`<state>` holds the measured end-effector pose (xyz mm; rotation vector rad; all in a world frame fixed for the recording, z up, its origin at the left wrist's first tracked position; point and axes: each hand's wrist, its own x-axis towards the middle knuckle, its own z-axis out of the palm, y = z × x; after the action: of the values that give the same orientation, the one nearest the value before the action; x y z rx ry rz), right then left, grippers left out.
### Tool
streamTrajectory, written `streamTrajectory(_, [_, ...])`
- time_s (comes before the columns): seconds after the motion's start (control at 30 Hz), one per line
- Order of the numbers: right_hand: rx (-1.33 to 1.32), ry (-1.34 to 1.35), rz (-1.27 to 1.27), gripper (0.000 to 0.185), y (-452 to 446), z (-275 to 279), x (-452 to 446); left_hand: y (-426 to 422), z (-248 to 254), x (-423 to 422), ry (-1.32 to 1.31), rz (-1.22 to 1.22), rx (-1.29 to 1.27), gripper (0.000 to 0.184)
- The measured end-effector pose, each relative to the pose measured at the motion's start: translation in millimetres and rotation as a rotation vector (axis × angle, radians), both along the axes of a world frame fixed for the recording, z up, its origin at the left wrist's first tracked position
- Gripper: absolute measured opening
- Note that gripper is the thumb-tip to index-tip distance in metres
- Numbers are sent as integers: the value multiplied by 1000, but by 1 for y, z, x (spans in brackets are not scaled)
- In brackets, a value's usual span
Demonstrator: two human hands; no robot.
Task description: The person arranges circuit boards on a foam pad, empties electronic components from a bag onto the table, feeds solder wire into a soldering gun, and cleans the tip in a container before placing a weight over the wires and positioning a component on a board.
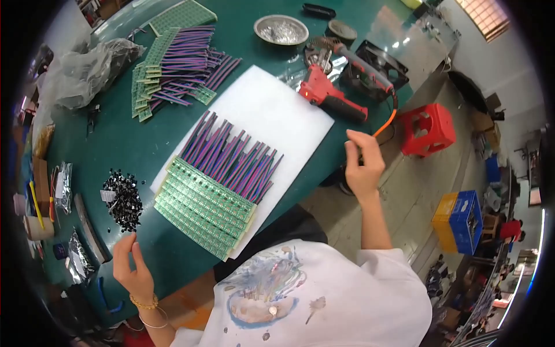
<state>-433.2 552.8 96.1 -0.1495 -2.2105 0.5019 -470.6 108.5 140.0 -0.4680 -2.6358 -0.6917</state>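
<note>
My left hand (132,267) is at the lower edge of a pile of small black parts (122,199), its thumb and index finger apart at the tips, with nothing visible between them. Off the table's right edge, my right hand (364,162) is raised with its fingers curled and thumb apart; no object shows in it. Between the hands, green circuit boards (205,202) lie in overlapping rows on a white foam sheet (263,107). Purple and blue wires (231,156) run up from the boards across the foam.
More wired boards (173,69) lie at the upper left beside a clear plastic bag (87,72). A metal bowl (281,30), a red tool (329,95), a soldering iron (364,66) and a black fan (381,66) are at the back. A red stool (428,130) stands right.
</note>
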Motion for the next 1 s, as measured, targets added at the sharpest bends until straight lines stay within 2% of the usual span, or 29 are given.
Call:
streamTrajectory(0.07, [-84, 187, -29, 8, 6, -5, 13, 1, 4, 18, -127, 40, 71, 12])
streamTrajectory(0.1, [-181, 246, -125, 1, 9, -13, 25, 5, 12, 31, -247, 22, 150, 11])
streamTrajectory(0.13, [-302, 252, -223, 2, 12, -26, 40, 7, 19, 44, -367, 9, 231, 13])
streamTrajectory(0.2, [-554, 268, -387, 10, 22, -59, 64, -3, 10, 70, -550, -378, 624, 19])
streamTrajectory(0.23, [-563, 259, -423, 10, 30, -87, 76, 8, 27, 63, -932, -466, 547, 26])
streamTrajectory(0.3, [-989, 165, -459, 12, 48, -164, 100, 16, 18, 69, -1201, -497, 398, 30])
streamTrajectory(0.37, [-1000, -74, -613, 12, 58, -268, 127, 20, -12, 82, -1283, -447, 422, 33])
streamTrajectory(0.4, [-901, -220, -683, 9, 54, -310, 134, 20, -23, 88, -1292, -449, 406, 33])
streamTrajectory(0.43, [-1172, -375, -702, 15, 54, -361, 143, 19, -32, 91, -1353, -293, 385, 34])
streamTrajectory(0.47, [-1182, -375, -704, 15, 65, -441, 163, 18, -44, 96, -1404, -133, 366, 35])
streamTrajectory(0.5, [-294, -331, -547, 11, 49, -520, 159, 15, -58, 100, -1401, -128, 358, 35])
streamTrajectory(0.53, [-695, -600, -548, 11, 49, -547, 153, 9, -76, 104, -1440, 23, 590, 33])
streamTrajectory(0.57, [-1096, -866, -519, 11, 50, -562, 140, 0, -95, 108, -1456, 179, 826, 31])
streamTrajectory(0.6, [-1096, -861, -497, 11, 54, -557, 122, -15, -118, 112, -1472, 245, 889, 30])
streamTrajectory(0.63, [-1485, -773, -553, 11, 56, -537, 105, -21, -128, 116, -1446, 257, 898, 30])
streamTrajectory(0.67, [-1870, -670, -594, 13, 56, -521, 89, -24, -134, 121, -1420, 382, 968, 31])
streamTrajectory(0.7, [-1867, -685, -548, 13, 56, -515, 76, -31, -143, 128, -1383, 507, 1045, 32])
streamTrajectory(0.73, [-2103, -332, -230, 18, 57, -511, 68, -54, -159, 139, -1360, 658, 1016, 33])
streamTrajectory(0.77, [-2287, 38, 106, 24, 59, -513, 60, -57, -159, 147, -1316, 677, 1041, 33])
streamTrajectory(0.8, [-2298, 8, 151, 24, 64, -535, 54, -58, -158, 156, -1268, 753, 1165, 34])
streamTrajectory(0.83, [-2458, 134, 526, 31, 70, -573, 55, -63, -156, 166, -1222, 828, 1287, 35])
streamTrajectory(0.87, [-2575, 274, 913, 39, 75, -595, 51, -86, -168, 179, -1217, 849, 1301, 38])
streamTrajectory(0.9, [-2584, 248, 925, 39, 76, -586, 43, -85, -168, 185, -1201, 865, 1316, 38])
streamTrajectory(0.97, [-2627, 218, 638, 39, 68, -563, 35, -80, -168, 192, -1189, 966, 1441, 38])
streamTrajectory(1.0, [-2632, 211, 490, 39, 63, -549, 31, -70, -165, 189, -1207, 962, 1413, 39])
